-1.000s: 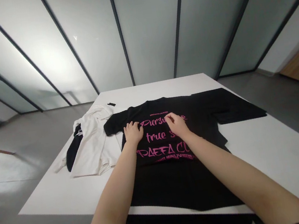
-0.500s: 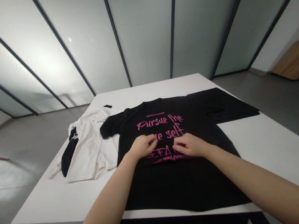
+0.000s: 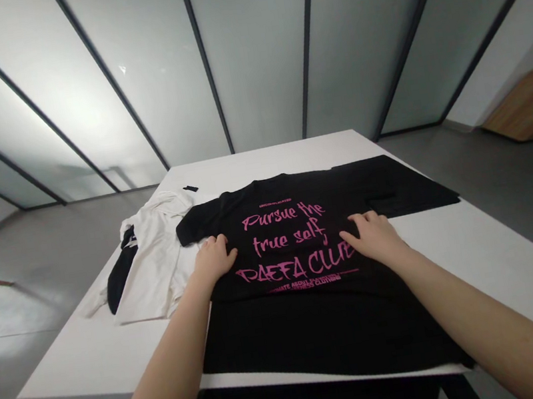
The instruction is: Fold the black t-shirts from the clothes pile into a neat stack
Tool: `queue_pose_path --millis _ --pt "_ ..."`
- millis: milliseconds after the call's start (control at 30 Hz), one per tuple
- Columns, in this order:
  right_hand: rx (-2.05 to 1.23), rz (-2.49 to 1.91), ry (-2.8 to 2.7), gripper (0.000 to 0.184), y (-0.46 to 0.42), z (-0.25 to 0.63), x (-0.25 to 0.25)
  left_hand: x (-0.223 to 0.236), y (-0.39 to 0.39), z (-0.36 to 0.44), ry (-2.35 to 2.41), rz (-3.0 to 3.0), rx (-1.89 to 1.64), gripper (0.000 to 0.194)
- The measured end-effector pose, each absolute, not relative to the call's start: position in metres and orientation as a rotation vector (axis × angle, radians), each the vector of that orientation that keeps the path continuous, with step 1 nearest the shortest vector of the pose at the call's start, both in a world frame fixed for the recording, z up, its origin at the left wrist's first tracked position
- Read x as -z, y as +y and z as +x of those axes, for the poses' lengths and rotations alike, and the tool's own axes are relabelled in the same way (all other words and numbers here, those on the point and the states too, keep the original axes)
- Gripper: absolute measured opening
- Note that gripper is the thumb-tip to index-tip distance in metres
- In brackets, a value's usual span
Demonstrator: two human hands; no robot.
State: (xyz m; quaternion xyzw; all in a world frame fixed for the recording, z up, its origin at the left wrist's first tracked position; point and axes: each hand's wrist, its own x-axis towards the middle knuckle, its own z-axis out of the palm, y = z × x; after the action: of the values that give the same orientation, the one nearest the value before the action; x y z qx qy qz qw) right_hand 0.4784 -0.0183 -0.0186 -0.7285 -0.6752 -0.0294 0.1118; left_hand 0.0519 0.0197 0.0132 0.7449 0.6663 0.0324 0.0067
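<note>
Black T-shirt (image 3: 327, 328) with pink lettering (image 3: 297, 266), hem along the table's (image 3: 501, 277) near edge: left hand (image 3: 215, 259) and right hand (image 3: 375, 236) have parted to its 2 sides, thumbs wide of fingers, leaving the cloth between apparently smoother.

Head cam looks fwd + down over nearby tbl (image 3: 476, 247) twd panels (image 3: 258, 52), edges seemingly blurred.

We are seeing matt, soft-looking cloth in the black T-shirt (image 3: 327, 325) and rumpled, matt cloth in the white garment (image 3: 149, 272). We are also noticing a smooth white tabletop (image 3: 500, 270), frosted, glass-like panels (image 3: 252, 46) and a wood-grained brown board (image 3: 530, 107).
</note>
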Motion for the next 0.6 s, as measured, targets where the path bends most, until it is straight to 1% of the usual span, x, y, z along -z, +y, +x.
queue_pose_path --millis 33,100,133,200,333,600 --pt "0.083 -2.193 -1.972 0.046 -0.014 0.480 0.019 -0.013 0.021 0.053 2.120 2.312 -0.062 0.031" --pt "-0.002 -2.207 -2.030 0.033 -0.005 0.480 0.019 -0.012 0.024 0.059 2.140 2.296 -0.017 0.024" --pt "-0.054 -2.196 -2.065 0.028 0.000 0.479 0.019 -0.012 0.026 0.062 2.147 2.293 -0.004 0.024" --pt "-0.118 -2.191 -2.095 0.025 0.010 0.475 0.018 -0.010 0.030 0.070 2.169 2.294 0.012 0.031" --pt "-0.073 -2.236 -2.049 0.025 0.028 0.463 0.017 -0.007 0.045 0.083 2.209 2.311 -0.052 0.037" --pt "0.047 -2.226 -2.007 0.035 0.066 0.436 0.009 -0.011 0.095 0.102 2.325 2.230 -0.207 0.047"
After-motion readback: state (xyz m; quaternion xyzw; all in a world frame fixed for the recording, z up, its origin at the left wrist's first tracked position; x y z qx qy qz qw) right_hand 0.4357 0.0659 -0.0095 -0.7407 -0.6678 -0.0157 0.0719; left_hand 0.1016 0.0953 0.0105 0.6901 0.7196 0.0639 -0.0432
